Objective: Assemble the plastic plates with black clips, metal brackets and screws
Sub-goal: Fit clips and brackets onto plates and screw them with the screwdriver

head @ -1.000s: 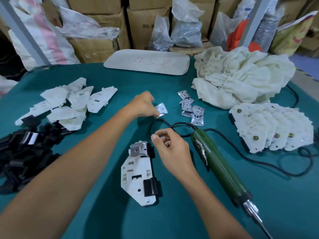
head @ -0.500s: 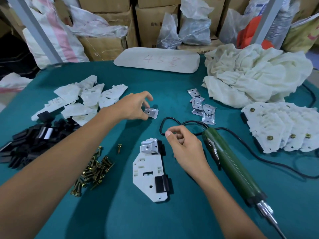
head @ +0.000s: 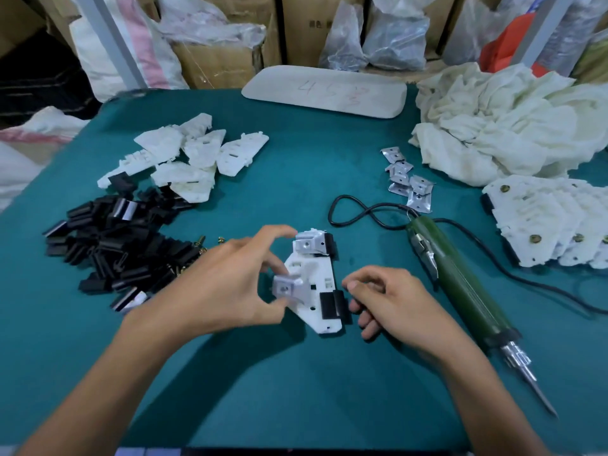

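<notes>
Plate (head: 312, 281): left hand (head: 223, 291) pinches second bracket (head: 288, 287) onto it (first already seated); right hand (head: 391, 301), loosely curled and holding nothing, steadies. Next: align holes, insert screws (head: 200, 241).

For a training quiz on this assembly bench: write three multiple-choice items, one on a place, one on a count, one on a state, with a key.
1. Where does the green electric screwdriver lie?
A. right of the plate being worked on
B. on the pile of black clips
C. on the white cloth

2. How many black clips sit on the plate being worked on?
A. none
B. two
C. four

3. What is the left hand doing?
A. resting flat on the table
B. gripping the screwdriver
C. holding a metal bracket at the plate

Key: 1 A, it lies on the table past the right hand. 2 B, one at the top edge, one lower right. 3 C, fingers pinch the bracket against the plate's left edge.
</notes>
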Motion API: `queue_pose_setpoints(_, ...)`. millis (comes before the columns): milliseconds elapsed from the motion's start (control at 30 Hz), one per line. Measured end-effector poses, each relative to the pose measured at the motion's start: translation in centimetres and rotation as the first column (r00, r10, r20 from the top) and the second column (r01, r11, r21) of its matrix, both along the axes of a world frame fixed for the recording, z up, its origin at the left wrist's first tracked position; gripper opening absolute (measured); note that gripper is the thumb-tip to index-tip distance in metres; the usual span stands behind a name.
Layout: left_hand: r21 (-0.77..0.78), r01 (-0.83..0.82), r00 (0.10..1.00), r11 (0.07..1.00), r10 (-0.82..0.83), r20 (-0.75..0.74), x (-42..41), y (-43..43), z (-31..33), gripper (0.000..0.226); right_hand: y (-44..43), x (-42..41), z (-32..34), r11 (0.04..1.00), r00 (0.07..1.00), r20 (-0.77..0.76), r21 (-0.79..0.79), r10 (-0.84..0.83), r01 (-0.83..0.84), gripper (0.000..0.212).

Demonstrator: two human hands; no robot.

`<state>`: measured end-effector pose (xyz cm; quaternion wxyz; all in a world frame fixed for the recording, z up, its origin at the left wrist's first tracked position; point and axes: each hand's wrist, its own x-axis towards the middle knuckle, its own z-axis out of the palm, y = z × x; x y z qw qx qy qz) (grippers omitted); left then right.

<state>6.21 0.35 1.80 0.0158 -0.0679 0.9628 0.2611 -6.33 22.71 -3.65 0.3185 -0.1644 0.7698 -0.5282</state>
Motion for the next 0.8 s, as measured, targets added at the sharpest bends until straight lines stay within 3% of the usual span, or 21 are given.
queue_pose_setpoints(133, 0.005, 0.014, 0.999, 1.0, -0.013, -0.039, 0.4, 0.9, -0.7, 0.079, 0.3, 1.2, 0.3, 0.998, 0.999, -0.026, 0.054, 0.041, -0.04, 0.019)
queue_pose_setpoints(267, 0.117, -0.03, 0.992, 0.993, 0.044, -0.122, 0.7, 1.0, -1.0, 0.074, 0.3, 1.7, 0.7, 0.998, 1.0, -0.018, 0.05, 0.023, -0.022, 0.018)
queue_pose_setpoints(667, 0.222, -0.008, 0.989, 0.975, 0.04, -0.141, 0.3, 2.6, -3.0, 0.076, 0.1, 2.0, 0.4, 0.983, 0.959, 0.278, -0.155, -0.055, 0.102, 0.01)
queue_pose_setpoints(800, 0.285, -0.035, 0.984, 0.958, 0.082, -0.156, 0.6, 2.5, -3.5, 0.074, -0.1, 1.9, 0.6, 0.982, 0.953, 0.303, -0.175, -0.019, 0.075, 0.008)
